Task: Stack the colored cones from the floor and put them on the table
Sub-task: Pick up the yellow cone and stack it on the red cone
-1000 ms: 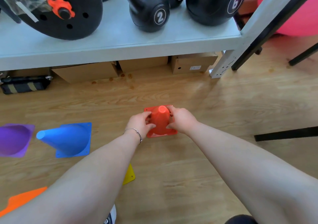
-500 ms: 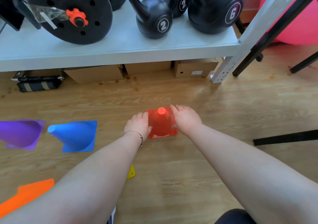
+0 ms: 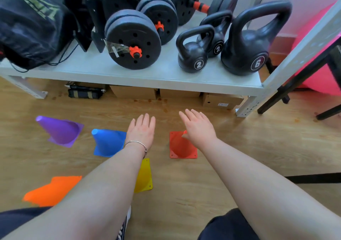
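Five cones: all on the floor, none stacked, worktop bare of them.
Worktop load: kettlebells, dumbbells and black bag crowd it; free strip only along the front edge.
Hands: left hand and right hand both spread flat, holding nothing.
Red cone: upright, under right hand, likely best as stack base.
Fallen cones: purple cone, blue cone, orange cone, yellow cone lie tipped.
Advice: right each by its tip, then drop it squarely over red.
Obstacle: left forearm hides part of yellow.
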Available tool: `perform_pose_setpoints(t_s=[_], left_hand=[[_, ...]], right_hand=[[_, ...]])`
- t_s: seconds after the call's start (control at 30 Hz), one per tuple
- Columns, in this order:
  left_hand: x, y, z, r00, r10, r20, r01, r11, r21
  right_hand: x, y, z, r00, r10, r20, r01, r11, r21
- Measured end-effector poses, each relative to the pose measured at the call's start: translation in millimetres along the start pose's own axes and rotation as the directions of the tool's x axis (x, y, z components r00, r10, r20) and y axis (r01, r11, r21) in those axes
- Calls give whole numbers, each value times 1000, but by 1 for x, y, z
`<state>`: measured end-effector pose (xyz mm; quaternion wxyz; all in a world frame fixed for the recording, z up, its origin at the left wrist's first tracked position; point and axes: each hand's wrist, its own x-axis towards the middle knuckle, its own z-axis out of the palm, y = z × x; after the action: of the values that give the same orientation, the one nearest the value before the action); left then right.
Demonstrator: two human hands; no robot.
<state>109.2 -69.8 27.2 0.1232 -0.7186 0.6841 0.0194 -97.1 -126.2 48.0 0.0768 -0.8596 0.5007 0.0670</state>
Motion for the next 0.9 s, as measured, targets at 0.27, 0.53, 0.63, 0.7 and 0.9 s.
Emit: perform_pose_setpoints(t_s=[0.27, 0.53, 0.63, 0.7, 0.9], left_hand=[[-45, -79, 3, 972, -225, 60, 227, 973, -29], [-90, -106, 79, 923, -263, 282, 299, 950, -91], [-99, -100, 106, 891, -224, 396, 285, 953, -102], [-103, -93, 120, 868, -171, 466, 250, 962, -113], [-109, -86, 150, 827, -85, 555, 235, 951, -204]], right_hand=[[20, -49, -5, 992, -114, 50, 114, 994, 6], [23, -108, 62, 952, -218, 217, 206, 976, 78], [19, -122, 91, 914, -239, 327, 220, 971, 96], [14, -129, 110, 880, -249, 404, 232, 968, 91], [10, -139, 152, 814, -220, 537, 177, 975, 133]])
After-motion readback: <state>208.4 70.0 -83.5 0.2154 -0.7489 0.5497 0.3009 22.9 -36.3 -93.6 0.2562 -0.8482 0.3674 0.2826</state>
